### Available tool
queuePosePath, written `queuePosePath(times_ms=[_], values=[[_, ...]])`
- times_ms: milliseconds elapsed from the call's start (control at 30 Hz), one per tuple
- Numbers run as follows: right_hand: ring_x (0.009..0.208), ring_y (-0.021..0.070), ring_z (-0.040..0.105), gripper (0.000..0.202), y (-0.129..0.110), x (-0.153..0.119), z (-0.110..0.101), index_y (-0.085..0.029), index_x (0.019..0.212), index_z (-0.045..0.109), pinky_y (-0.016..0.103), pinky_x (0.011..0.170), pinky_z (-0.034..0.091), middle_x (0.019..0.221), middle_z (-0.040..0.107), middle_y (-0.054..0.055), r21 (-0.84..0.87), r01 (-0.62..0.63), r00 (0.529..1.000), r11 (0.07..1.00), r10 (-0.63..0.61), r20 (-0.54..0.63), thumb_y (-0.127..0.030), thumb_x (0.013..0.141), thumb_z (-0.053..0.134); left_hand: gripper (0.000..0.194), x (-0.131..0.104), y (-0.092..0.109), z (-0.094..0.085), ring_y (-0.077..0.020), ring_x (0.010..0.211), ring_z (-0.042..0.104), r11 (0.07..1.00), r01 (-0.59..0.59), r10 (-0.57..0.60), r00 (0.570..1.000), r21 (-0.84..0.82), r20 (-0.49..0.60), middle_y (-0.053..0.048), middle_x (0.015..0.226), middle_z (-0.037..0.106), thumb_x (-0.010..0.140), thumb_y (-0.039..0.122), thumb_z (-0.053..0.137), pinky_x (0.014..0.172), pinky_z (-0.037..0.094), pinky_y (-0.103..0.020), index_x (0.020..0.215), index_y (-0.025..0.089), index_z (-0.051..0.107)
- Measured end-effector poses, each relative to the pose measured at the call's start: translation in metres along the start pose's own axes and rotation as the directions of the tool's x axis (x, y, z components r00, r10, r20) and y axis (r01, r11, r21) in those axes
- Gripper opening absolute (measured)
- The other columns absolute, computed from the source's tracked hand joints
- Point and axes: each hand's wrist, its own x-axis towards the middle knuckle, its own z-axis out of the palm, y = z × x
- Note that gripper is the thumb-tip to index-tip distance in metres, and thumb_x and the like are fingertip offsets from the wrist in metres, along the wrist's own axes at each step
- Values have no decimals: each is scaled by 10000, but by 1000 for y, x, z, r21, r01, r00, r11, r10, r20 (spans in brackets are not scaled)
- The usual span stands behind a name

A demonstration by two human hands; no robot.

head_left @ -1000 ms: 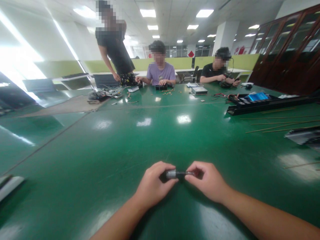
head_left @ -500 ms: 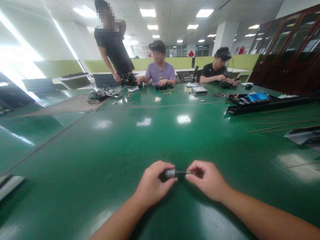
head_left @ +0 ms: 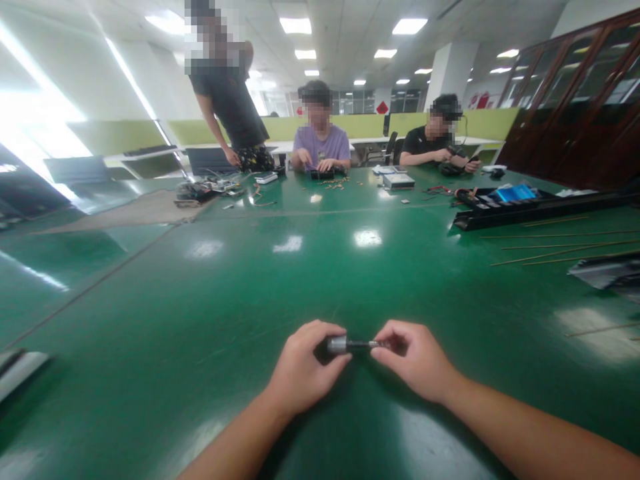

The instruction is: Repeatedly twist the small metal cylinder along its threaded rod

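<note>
My left hand point(head_left: 310, 363) is closed round a small silver-grey cylinder point(head_left: 338, 345) with a dark end, its thumb below and fingers above. A thin black rod point(head_left: 359, 345) runs rightward from the cylinder, lying roughly level. At the rod's far end, my right hand point(head_left: 417, 360) pinches a slim metallic tip point(head_left: 374, 345) between thumb and forefinger. The exact kind of tool or part is too small to tell. Both hands are low over the green table point(head_left: 240, 287), and whatever sits deeper inside the palms is hidden.
Across the table a seated person in a purple shirt point(head_left: 327, 143) handles small parts. Another person point(head_left: 427, 141) sits right of them, and one point(head_left: 233, 107) stands at left. A black tray point(head_left: 540, 212) and thin brass-coloured rods point(head_left: 560, 254) lie right; a pale object point(head_left: 25, 373) lies left.
My left hand has shifted slightly left with the grey cylinder, and more black rod shows between my hands. My right hand stays put. The purple-shirted person's one hand has moved inward.
</note>
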Motion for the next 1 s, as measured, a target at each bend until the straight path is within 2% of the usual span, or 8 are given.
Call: queuePosePath(times_ms=[267,400,500,567,633,733,867,1000], values=[[636,145,558,115,5,0,0,-153,781,684,252,611,416,706,651,21,55,-20,1000,998,20,-5,-268,780,682,216,0,-2,-1,-183,832,648,1000,22,-22,1000,19,-3,-20,899,692,755,213,711,782,490,-306,966,215,666],[648,143,545,157,12,2,2,-150,782,661,259,633,419,706,627,15,150,2,1000,989,-1,-4,-301,777,702,231,2,-2,-4,-193,842,655,991,130,-128,990,30,-65,-27,915,698,761,323,731,778,493,-305,948,206,663],[627,136,529,205,15,5,4,-147,789,626,255,611,412,677,601,7,260,-12,1000,965,6,23,-346,826,661,304,5,-4,-6,-195,806,664,959,275,-281,948,-63,-151,-31,873,699,790,419,696,744,501,-301,972,185,627],[610,132,526,225,15,7,6,-145,796,609,256,605,414,663,597,7,317,-24,999,948,12,41,-360,859,622,419,8,-7,-6,-205,857,680,920,332,-371,908,-209,-193,-47,921,711,819,448,651,802,517,-319,1127,170,587],[609,132,531,222,16,8,7,-142,812,606,259,610,419,667,602,10,329,-29,999,944,14,49,-357,863,616,543,11,-11,-5,-226,960,684,861,357,-444,875,-361,-194,-83,1030,714,821,465,634,899,518,-350,1252,148,540],[620,135,532,210,16,8,8,-141,838,617,258,607,413,678,602,9,284,-21,999,959,9,45,-348,841,646,572,15,-13,-9,-260,1035,674,782,403,-532,829,-476,-172,-125,1112,704,782,492,667,981,505,-386,1209,120,586],[603,125,515,179,14,8,10,-142,827,618,250,598,404,663,590,-3,260,-14,999,965,3,42,-316,827,659,607,13,-14,-37,-288,1078,661,765,420,-575,787,-488,-224,-143,1138,701,700,519,741,1028,482,-413,1145,127,612],[582,111,482,151,11,8,11,-140,812,628,236,577,386,642,577,-14,239,-6,999,971,-2,33,-282,805,677,584,-14,-31,-99,-297,996,696,817,535,-576,770,-215,-275,-98,986,752,677,575,735,981,512,-429,1105,187,648]])
